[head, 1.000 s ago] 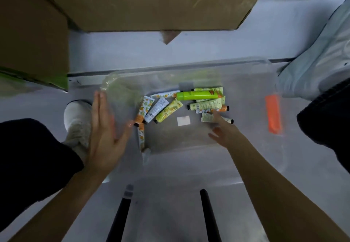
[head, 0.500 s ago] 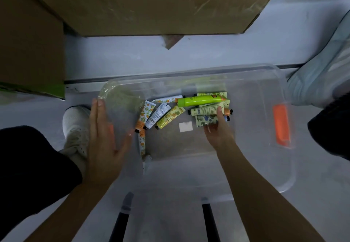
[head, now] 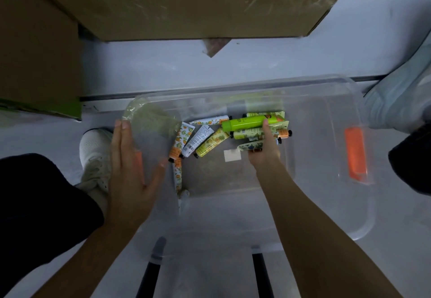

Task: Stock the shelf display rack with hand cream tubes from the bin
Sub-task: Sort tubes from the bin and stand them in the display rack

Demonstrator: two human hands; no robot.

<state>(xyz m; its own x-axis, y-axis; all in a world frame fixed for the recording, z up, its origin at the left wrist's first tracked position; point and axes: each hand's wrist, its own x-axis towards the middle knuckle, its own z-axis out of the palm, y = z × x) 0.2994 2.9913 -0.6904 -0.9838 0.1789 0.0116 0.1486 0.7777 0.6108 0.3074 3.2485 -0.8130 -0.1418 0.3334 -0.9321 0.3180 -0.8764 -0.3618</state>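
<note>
Tubes of hand cream (head: 211,145) are lying in a loose heap on the bottom of a clear plastic bin (head: 326,115), toward its far side. Most are carrying fruit or flower prints on white, yellow or pale green, with small black or orange caps, and one bright green tube (head: 242,124) is lying across the top of the heap. One more printed tube (head: 177,174) is lying apart along the bin's left inner wall. About ten tubes are showing, but those around the right hand (head: 265,150) are overlapping, so an exact count is not possible. That hand is reaching down into the bin with its fingers bending over the heap, one fingertip touching the bright green tube and a blue-flowered tube (head: 247,146) poking out from under the palm; whether it is actually gripping any tube cannot be told. The left hand (head: 130,169) is pressing flat, fingers straight and together, against the bin's left end and is holding nothing. Two orange latches are showing, one (head: 355,157) plain on the right end and one (head: 139,164) mostly covered by the left hand. A single white sticker (head: 232,155) is sitting on the bin's bottom. A white shoe (head: 95,155) is standing just left of the bin, and a cardboard box (head: 186,6), cut off at the top edge, is sitting on the grey floor (head: 163,69) beyond.
</note>
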